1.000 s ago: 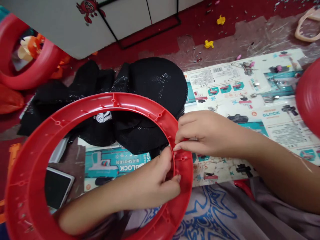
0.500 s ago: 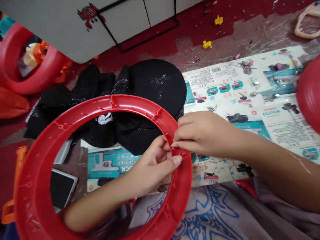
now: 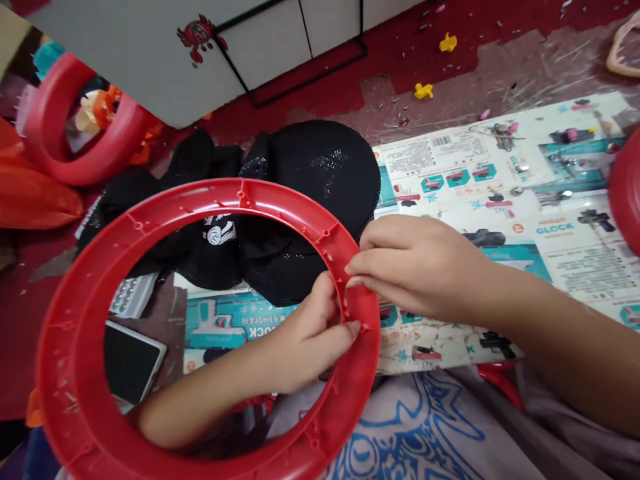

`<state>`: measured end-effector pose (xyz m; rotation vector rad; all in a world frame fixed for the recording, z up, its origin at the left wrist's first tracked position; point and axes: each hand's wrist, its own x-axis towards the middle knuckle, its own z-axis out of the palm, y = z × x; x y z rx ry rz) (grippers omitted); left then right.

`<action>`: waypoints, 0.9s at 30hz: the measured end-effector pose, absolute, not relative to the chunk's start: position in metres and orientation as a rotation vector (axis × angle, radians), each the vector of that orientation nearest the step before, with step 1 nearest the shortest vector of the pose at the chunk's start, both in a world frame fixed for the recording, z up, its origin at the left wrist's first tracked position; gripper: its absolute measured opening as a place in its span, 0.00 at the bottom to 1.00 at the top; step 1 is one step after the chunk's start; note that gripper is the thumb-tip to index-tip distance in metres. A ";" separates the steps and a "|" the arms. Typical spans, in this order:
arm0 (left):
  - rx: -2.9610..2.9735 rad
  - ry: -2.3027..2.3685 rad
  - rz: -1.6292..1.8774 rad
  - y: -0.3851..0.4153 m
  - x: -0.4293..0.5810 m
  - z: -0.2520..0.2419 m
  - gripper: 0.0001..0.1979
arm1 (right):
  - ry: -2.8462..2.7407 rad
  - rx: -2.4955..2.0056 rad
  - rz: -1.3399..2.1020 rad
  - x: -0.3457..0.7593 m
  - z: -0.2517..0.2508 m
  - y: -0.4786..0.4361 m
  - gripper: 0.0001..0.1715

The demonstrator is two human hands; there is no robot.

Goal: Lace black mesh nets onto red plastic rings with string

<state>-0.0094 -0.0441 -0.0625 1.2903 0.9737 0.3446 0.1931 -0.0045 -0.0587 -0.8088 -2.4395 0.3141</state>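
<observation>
Red ring [image 3: 100, 267] cut off below; fingers [image 3: 356, 281] pinching rim

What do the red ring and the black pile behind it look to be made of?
Red ring: seemingly moulded plastic, slightly glossy, with raised ribs and small pegs on its face. Black pile: probably mesh fabric, matte, with fine holes and soft folds.

The left hand [image 3: 310, 340] reaches in from the lower left, forearm bare, thumb and fingers curled together in a pinch; the right hand [image 3: 415, 267] comes from the right, palm down, fingertips pinched just beside the left's; both forearms slope inward.
</observation>
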 end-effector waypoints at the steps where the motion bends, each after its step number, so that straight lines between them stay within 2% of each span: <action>1: 1.355 0.934 0.313 -0.044 -0.010 -0.062 0.21 | -2.437 -0.792 0.319 0.193 -0.058 -0.005 0.16; 5: 1.472 0.852 0.191 -0.043 -0.012 -0.060 0.22 | -2.458 -0.780 0.397 0.192 -0.057 -0.007 0.14; 12: 1.490 0.861 0.079 -0.047 -0.014 -0.061 0.11 | -2.508 -0.785 0.574 0.191 -0.059 -0.005 0.13; 19: 0.944 0.771 0.395 -0.055 0.000 -0.064 0.23 | -2.520 -0.818 0.439 0.191 -0.064 -0.005 0.14; 23: 0.848 0.881 0.565 -0.051 0.007 -0.064 0.22 | -2.544 -0.765 0.368 0.189 -0.065 -0.007 0.14; 27: 0.929 1.036 0.562 -0.046 0.006 -0.064 0.21 | -2.529 -0.880 0.313 0.188 -0.064 -0.009 0.14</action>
